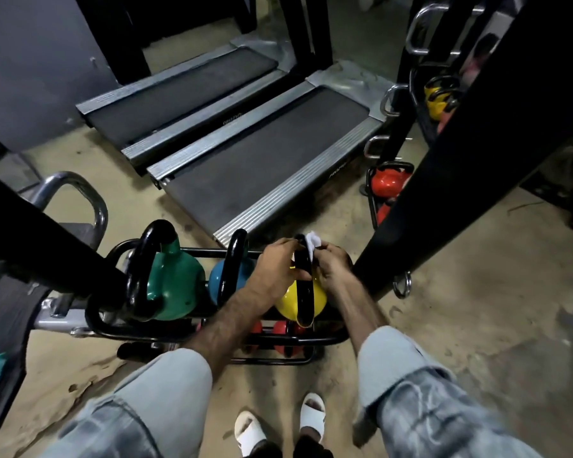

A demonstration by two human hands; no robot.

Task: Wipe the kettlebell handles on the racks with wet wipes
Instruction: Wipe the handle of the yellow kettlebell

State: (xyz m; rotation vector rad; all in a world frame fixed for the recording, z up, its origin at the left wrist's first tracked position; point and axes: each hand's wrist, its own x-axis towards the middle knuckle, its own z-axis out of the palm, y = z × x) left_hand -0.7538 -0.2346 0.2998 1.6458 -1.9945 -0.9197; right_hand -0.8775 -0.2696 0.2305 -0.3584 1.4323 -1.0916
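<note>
Left hand clasps the yellow kettlebell's handle steady; right hand pinches the wipe and should drag it round the whole loop.

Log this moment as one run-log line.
step: wiping yellow kettlebell handle | left hand: steadies handle | right hand: presses wet wipe on handle

Light grey sleeves pushed up above the elbows, forearms bare. Faded, washed-out grey-blue jeans with pale streaks. White open-toe slide sandals on both feet. No gloves on either hand.
</note>
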